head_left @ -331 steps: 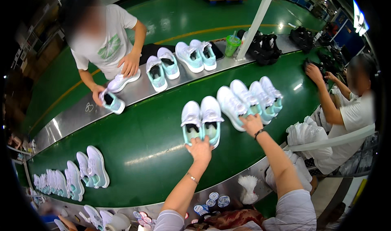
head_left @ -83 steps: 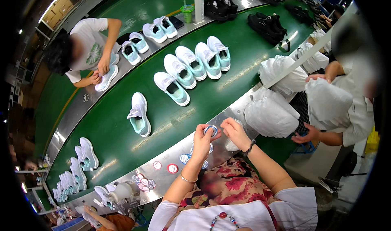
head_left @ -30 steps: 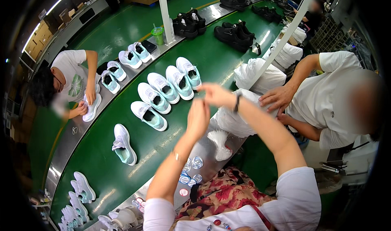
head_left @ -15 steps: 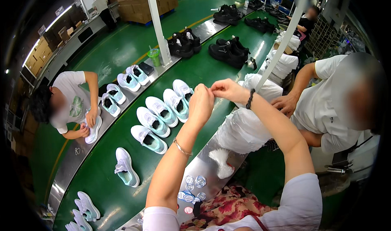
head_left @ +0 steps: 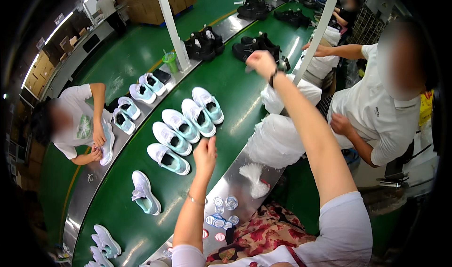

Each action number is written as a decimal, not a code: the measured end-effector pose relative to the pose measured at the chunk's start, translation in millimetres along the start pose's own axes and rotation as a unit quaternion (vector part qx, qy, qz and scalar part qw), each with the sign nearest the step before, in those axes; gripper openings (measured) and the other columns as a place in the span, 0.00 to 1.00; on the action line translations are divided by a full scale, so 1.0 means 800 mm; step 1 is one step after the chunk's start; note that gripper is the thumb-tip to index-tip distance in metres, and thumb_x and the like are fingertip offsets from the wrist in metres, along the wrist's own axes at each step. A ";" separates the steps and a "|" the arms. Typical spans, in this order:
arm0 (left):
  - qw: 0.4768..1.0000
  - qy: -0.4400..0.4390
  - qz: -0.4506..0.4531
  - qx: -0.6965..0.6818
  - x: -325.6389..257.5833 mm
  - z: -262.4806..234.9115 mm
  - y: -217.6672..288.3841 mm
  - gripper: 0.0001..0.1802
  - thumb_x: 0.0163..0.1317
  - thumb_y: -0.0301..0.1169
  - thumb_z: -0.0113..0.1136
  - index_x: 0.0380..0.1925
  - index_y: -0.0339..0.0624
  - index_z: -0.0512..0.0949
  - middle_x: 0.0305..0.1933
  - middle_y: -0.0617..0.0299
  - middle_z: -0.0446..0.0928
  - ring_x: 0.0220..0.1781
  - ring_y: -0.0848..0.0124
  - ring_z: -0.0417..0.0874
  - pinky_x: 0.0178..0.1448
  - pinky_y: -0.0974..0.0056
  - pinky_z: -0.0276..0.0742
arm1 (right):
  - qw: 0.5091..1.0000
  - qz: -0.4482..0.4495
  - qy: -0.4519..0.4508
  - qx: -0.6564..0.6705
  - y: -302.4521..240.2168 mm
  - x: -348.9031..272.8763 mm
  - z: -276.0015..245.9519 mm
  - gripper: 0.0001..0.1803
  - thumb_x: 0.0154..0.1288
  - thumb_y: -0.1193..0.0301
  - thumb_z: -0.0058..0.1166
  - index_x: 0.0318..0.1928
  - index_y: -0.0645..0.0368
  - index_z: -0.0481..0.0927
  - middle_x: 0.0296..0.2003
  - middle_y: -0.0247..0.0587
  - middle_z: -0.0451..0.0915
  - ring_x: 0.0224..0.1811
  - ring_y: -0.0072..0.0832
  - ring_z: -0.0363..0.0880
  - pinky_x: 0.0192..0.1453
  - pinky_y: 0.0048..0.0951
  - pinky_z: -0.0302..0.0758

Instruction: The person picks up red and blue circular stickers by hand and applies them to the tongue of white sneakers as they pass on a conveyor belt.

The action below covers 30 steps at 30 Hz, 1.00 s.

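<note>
My left hand point(head_left: 205, 158) is closed in the air just in front of a row of white and pale-blue sneakers point(head_left: 181, 126). Its fingers are curled and the thumb points up; anything inside them is hidden. Farther off, my right hand point(head_left: 262, 63) is raised near a pair of black shoes point(head_left: 256, 48), its fingers pinched together. A small pale bit shows under its fingertips, too blurred to name. One white sneaker point(head_left: 146, 192) lies apart, left of my left hand. Beside my lap, a bundle of clear plastic strands point(head_left: 254, 180) and several round stickers point(head_left: 219, 220) lie on the metal edge.
White wrapped bundles point(head_left: 278, 140) line the right side of the green belt point(head_left: 122, 208). A white post point(head_left: 318, 36) rises there. At right stands a co-worker point(head_left: 376, 102); at left another person point(head_left: 80, 121) handles a sneaker. A green cup point(head_left: 170, 62) stands by the far post.
My hands, together before, have separated: the left came down toward me, the right went up and away. The co-worker at right has stretched an arm toward the post. The whole view shifted slightly.
</note>
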<state>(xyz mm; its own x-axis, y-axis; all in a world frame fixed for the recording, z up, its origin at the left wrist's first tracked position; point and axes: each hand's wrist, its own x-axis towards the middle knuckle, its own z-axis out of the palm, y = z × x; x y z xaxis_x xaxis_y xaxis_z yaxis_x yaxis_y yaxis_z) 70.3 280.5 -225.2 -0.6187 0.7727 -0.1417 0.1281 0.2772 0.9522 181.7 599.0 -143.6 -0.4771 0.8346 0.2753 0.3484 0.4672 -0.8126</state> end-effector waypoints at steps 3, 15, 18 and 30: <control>0.994 0.053 0.022 -0.094 -0.031 -0.035 -0.057 0.11 0.62 0.33 0.53 0.30 0.34 0.75 0.27 0.63 0.74 0.24 0.77 0.74 0.24 0.73 0.69 | 0.977 -0.096 -0.190 0.025 -0.056 -0.128 0.078 0.06 0.51 0.69 0.54 0.26 0.59 0.78 0.22 0.40 0.80 0.24 0.29 0.78 0.31 0.29 0.74; 0.983 0.105 -0.011 -0.151 -0.092 -0.075 -0.056 0.13 0.61 0.34 0.55 0.27 0.33 0.78 0.24 0.63 0.75 0.23 0.79 0.71 0.27 0.73 0.69 | 0.979 -0.042 0.118 -0.161 -0.162 0.038 0.089 0.10 0.55 0.68 0.48 0.29 0.61 0.80 0.30 0.57 0.78 0.36 0.46 0.79 0.38 0.41 0.77; 0.983 0.104 -0.028 -0.151 -0.106 -0.087 -0.073 0.14 0.61 0.33 0.55 0.23 0.34 0.77 0.22 0.64 0.74 0.22 0.79 0.70 0.26 0.73 0.68 | 0.983 -0.180 0.035 -0.016 -0.215 0.016 0.097 0.10 0.53 0.66 0.50 0.27 0.60 0.79 0.29 0.51 0.79 0.33 0.45 0.79 0.37 0.39 0.75; 0.990 0.054 -0.056 -0.115 -0.204 -0.061 -0.125 0.09 0.59 0.26 0.56 0.38 0.33 0.75 0.29 0.64 0.74 0.26 0.79 0.74 0.29 0.75 0.71 | 0.919 -0.069 -0.381 0.079 -0.098 -0.410 0.191 0.08 0.59 0.68 0.48 0.31 0.59 0.76 0.26 0.47 0.77 0.29 0.44 0.76 0.32 0.38 0.71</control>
<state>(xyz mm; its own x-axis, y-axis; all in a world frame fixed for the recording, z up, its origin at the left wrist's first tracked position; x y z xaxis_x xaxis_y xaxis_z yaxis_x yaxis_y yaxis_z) 120.5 99.0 -284.5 -0.7005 0.6749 -0.2319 -0.1181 0.2108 0.9704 187.5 243.7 -248.9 -0.9549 0.2966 -0.0102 0.1507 0.4548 -0.8777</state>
